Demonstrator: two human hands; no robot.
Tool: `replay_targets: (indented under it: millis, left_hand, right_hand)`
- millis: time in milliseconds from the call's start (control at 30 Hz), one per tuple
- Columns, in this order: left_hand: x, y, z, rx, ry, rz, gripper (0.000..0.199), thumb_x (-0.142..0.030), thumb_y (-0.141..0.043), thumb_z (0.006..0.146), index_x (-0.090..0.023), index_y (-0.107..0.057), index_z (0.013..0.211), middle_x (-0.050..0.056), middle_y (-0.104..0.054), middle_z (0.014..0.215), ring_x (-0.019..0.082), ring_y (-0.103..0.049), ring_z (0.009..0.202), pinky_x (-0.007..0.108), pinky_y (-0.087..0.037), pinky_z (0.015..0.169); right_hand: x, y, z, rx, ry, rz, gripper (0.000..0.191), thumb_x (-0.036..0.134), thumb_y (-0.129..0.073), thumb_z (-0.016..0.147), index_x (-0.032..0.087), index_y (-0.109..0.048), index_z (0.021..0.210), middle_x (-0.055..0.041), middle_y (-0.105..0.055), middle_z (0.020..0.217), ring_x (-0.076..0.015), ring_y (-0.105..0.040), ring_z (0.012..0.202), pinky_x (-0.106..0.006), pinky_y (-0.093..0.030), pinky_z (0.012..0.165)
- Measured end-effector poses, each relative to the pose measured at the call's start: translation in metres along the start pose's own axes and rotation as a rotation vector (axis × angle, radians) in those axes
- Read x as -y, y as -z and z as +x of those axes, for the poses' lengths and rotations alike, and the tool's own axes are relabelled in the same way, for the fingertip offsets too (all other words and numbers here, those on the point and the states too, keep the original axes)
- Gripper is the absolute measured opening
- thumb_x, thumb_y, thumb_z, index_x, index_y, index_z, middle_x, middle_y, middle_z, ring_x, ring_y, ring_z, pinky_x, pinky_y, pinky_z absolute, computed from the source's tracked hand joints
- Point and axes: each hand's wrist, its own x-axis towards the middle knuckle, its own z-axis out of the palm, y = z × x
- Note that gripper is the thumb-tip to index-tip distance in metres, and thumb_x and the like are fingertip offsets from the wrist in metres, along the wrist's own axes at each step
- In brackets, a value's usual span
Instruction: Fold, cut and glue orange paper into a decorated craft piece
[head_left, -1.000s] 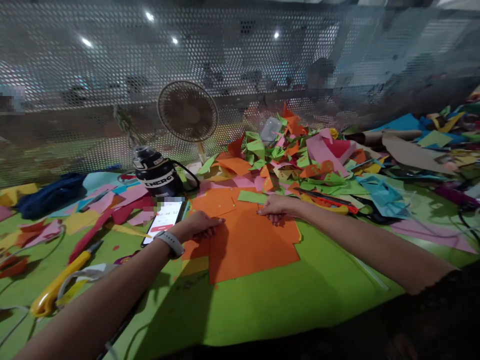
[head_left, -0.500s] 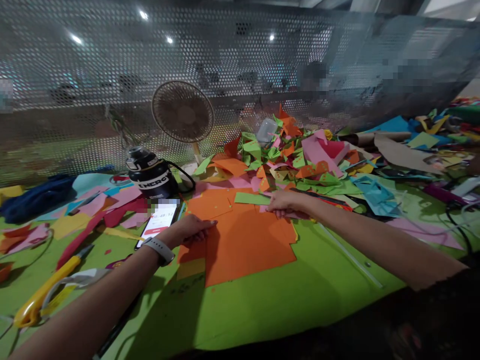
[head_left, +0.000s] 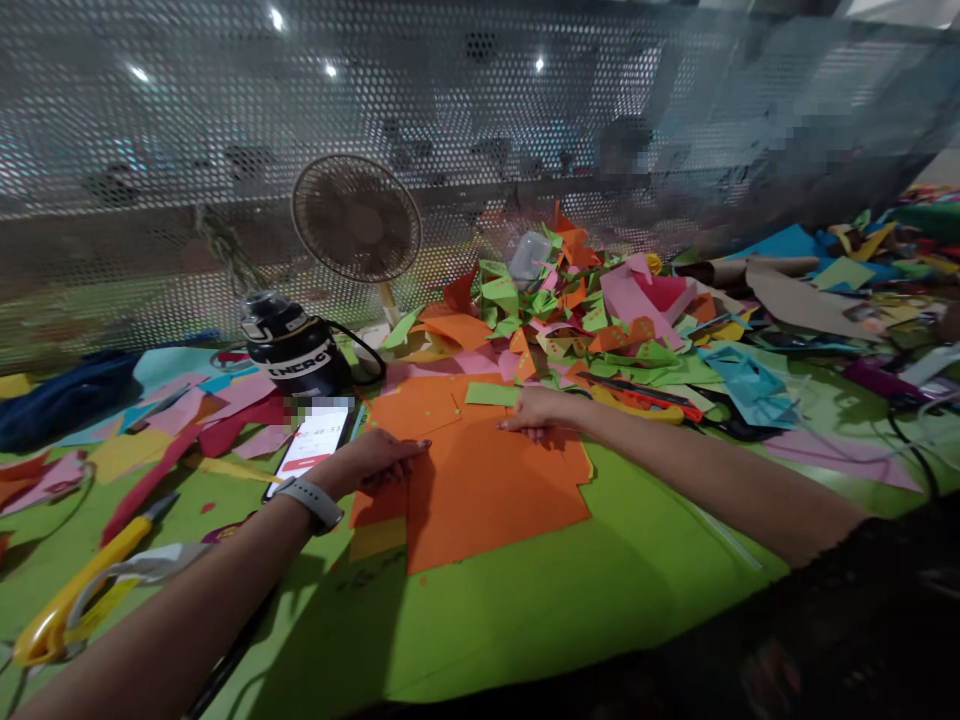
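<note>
A large orange paper sheet (head_left: pixel 495 500) lies on the green table surface, with more orange paper (head_left: pixel 405 405) around its far and left sides. At the sheet's left side rests my left hand (head_left: pixel 386 460), its thumb and fingers drawn together; whatever they may pinch is hidden. My right hand (head_left: pixel 534 412) is closed above the sheet's far part, fingertips pointing left and down. What lies between those fingers, if anything, does not show. Beside its knuckles is a light green paper strip (head_left: pixel 490 394), its right end meeting the hand. Yellow paper (head_left: pixel 379 540) shows under the orange at the lower left.
A lit phone (head_left: pixel 319 440) and a black bottle (head_left: pixel 289 345) stand left of the sheets. Behind are a fan (head_left: pixel 358 218) and heaped paper scraps (head_left: pixel 555 300). A yellow-handled tool (head_left: pixel 82 590) lies left; a yellow and black cutter (head_left: pixel 637 402) lies beyond my right forearm.
My right hand has moved left across the orange sheet, past the green strip's right end, uncovering the yellow cutter behind the forearm. My left hand has stayed in nearly the same place.
</note>
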Motion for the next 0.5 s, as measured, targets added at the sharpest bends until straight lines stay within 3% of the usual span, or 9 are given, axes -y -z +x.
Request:
replay_targets:
  millis: [200, 500]
  left_hand:
    - [-0.001, 0.000, -0.004, -0.024, -0.012, -0.017, 0.054, -0.064, -0.070, 0.060, -0.018, -0.051, 0.040, -0.001, -0.044, 0.037, 0.009, -0.036, 0.035, 0.025, -0.024, 0.042]
    - [0.009, 0.002, -0.005, -0.024, 0.004, -0.102, 0.052, -0.062, -0.075, 0.054, -0.018, -0.050, 0.038, -0.001, -0.044, 0.036, 0.009, -0.034, 0.034, 0.023, -0.023, 0.040]
  right_hand:
    - [-0.032, 0.018, -0.014, -0.068, -0.045, 0.004, 0.020, 0.024, -0.068, 0.082, 0.015, -0.063, 0.065, 0.0039, -0.052, 0.035, -0.0088, -0.048, 0.033, -0.019, -0.044, 0.042]
    - [-0.043, 0.016, -0.019, -0.149, -0.036, 0.056, 0.033, 0.016, -0.067, 0.079, 0.016, -0.055, 0.049, 0.0015, -0.052, 0.035, -0.0092, -0.050, 0.034, -0.020, -0.046, 0.044]
